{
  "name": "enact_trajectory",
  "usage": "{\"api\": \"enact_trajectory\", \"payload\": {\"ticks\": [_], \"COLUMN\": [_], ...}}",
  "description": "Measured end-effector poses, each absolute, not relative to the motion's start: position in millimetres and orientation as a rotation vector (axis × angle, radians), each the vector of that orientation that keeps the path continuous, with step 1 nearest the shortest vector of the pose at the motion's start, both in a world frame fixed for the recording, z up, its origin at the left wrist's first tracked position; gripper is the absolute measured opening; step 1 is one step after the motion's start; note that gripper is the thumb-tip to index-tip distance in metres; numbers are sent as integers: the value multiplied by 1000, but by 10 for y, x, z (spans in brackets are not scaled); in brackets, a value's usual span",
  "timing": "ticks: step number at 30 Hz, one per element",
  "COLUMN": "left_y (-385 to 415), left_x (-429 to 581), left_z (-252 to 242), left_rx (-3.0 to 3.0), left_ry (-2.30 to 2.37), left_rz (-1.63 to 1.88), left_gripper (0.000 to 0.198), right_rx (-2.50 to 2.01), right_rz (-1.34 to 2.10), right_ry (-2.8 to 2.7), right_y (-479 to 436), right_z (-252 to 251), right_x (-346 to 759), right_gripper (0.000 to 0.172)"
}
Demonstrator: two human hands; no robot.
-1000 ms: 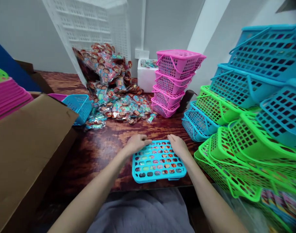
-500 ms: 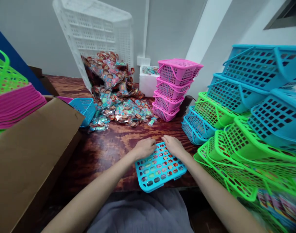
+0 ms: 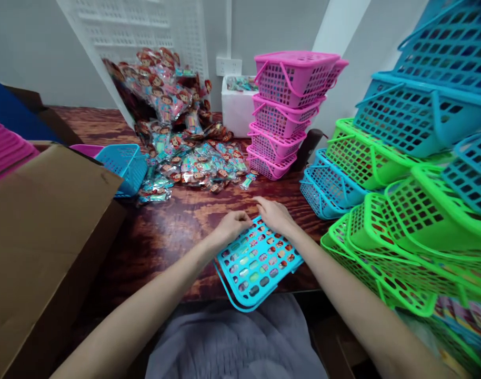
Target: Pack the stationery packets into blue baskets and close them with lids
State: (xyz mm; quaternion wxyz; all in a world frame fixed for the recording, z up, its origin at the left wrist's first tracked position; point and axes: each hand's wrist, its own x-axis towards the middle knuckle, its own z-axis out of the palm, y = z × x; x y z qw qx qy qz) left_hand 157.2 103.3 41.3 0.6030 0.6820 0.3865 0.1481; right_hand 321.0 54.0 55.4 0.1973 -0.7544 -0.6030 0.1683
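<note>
A blue plastic basket (image 3: 253,263) with a perforated lid sits at the table's front edge, close to my body. Colourful contents, hard to make out, show through the lid's holes. Its thin handle (image 3: 234,304) hangs out past the near edge. My left hand (image 3: 233,226) is closed at the lid's far left edge, fingertips pinched against the rim. Over the far right edge lies my right hand (image 3: 276,216), its fingers stretched out toward the left; their undersides are hidden.
Bagged doll-figure packets (image 3: 201,163) spill from a tipped white crate (image 3: 133,21). Stacked pink baskets (image 3: 280,116) stand behind. Green baskets (image 3: 402,231) and blue baskets (image 3: 422,110) pile up on the right. A cardboard box (image 3: 47,231) and an open blue basket (image 3: 126,166) are at left.
The basket has turned slightly, and its handle now shows beyond the near edge. My right hand's fingers have straightened at the far edge. The camera view has shifted down.
</note>
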Motion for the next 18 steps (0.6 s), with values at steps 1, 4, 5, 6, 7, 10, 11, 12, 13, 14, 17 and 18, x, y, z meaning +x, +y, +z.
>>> {"api": "enact_trajectory", "payload": {"ticks": [1,4,5,6,7,10,11,12,13,14,17,18], "left_y": [1014,956,940,925,912,891,890,894,900,907,908,892], "left_x": [1562,1495,1463,1430,1397,1320,1305,1295,1289,1286,1283,1282], "left_z": [396,382,385,388,388,364,350,336,322,312,301,300], "left_rx": [1571,1534,1518,1501,1485,1459,1456,1456,1458,1461,1468,1468], "left_ry": [932,1042,1068,1086,1096,1098,1096,1092,1085,1074,1030,1022], "left_rz": [385,513,548,575,595,640,653,663,671,675,679,690], "left_gripper": [15,15,15,16,16,18,19,20,21,21,24,25], "right_rx": [-2052,-1956,-1945,-1948,-1964,-1998,-1906,-1839,-1788,-1743,-1718,-1712], "right_rz": [500,526,511,484,445,315,320,358,394,426,432,425], "right_ry": [-1699,-1673,-1635,-1583,-1519,-1213,-996,-871,-779,-702,-604,-597], "right_y": [629,797,785,730,635,211,70,-50,-139,-197,-216,-197], "right_z": [565,632,650,653,634,440,352,266,194,139,89,98], "right_x": [3233,3335,3378,3420,3456,3486,3461,3421,3370,3316,3190,3170], "right_gripper": [36,27,26,26,28,39,39,38,38,36,33,33]}}
